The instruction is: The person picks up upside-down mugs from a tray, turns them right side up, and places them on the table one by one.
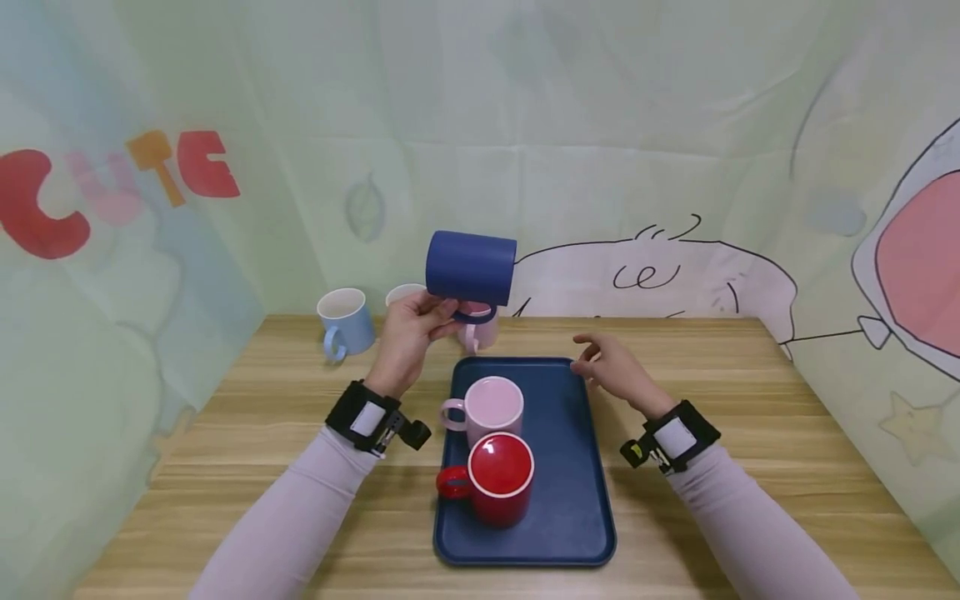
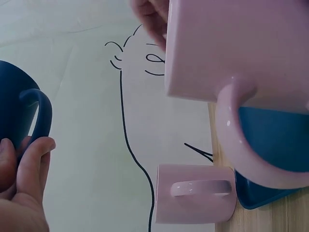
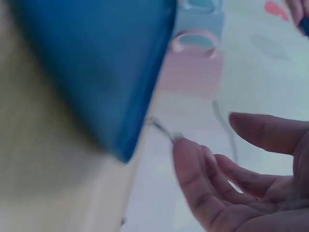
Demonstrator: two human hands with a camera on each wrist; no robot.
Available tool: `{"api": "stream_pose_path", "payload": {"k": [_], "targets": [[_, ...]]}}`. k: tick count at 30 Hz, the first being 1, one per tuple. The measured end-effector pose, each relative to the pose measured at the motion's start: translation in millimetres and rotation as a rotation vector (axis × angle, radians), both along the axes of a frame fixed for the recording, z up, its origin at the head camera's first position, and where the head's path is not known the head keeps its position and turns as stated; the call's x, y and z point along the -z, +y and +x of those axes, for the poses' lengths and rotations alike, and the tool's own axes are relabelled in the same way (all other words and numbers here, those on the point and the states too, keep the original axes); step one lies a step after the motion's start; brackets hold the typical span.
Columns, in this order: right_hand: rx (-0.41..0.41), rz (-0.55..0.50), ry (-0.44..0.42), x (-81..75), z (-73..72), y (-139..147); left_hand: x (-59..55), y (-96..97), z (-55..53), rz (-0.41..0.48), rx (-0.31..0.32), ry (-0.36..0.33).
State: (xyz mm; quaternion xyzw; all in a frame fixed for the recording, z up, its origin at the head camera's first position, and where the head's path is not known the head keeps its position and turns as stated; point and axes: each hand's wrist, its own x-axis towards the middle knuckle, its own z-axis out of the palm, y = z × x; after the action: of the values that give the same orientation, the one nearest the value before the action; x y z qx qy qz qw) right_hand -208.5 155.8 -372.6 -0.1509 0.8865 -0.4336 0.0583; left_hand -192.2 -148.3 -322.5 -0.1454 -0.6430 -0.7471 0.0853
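Observation:
My left hand (image 1: 405, 342) grips a dark blue mug (image 1: 471, 265) by its handle, raised above the back of the table. The mug lies on its side in the air, handle downward; the left wrist view shows thumb and fingers at the handle (image 2: 44, 113). To the right, my right hand (image 1: 618, 372) holds nothing, fingers loosely bent beside the far right corner of a dark blue tray (image 1: 562, 450). On the tray's left half stand a pink mug (image 1: 493, 406) and, nearer me, a red mug (image 1: 501, 487), both upright with handles pointing left.
At the table's back left stands a light blue mug (image 1: 348, 325). Another pale-rimmed mug (image 1: 403, 291) is mostly hidden behind my left hand. A second pink mug (image 1: 486, 332) stands just beyond the tray, partly behind the raised mug. A printed cloth (image 1: 600, 125) hangs behind the table.

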Motion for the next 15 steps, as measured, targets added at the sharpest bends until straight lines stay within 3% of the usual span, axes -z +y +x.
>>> {"api": "stream_pose_path", "payload": {"k": [6,15], "targets": [[-0.008,-0.123,0.119,-25.1,6.6,-22.3,1.6,4.2,-0.5,-0.001,0.029,0.005],[-0.121,-0.476,0.051,-41.7,19.8,-64.8,2.8,12.0,4.3,-0.026,0.019,-0.049]]}}
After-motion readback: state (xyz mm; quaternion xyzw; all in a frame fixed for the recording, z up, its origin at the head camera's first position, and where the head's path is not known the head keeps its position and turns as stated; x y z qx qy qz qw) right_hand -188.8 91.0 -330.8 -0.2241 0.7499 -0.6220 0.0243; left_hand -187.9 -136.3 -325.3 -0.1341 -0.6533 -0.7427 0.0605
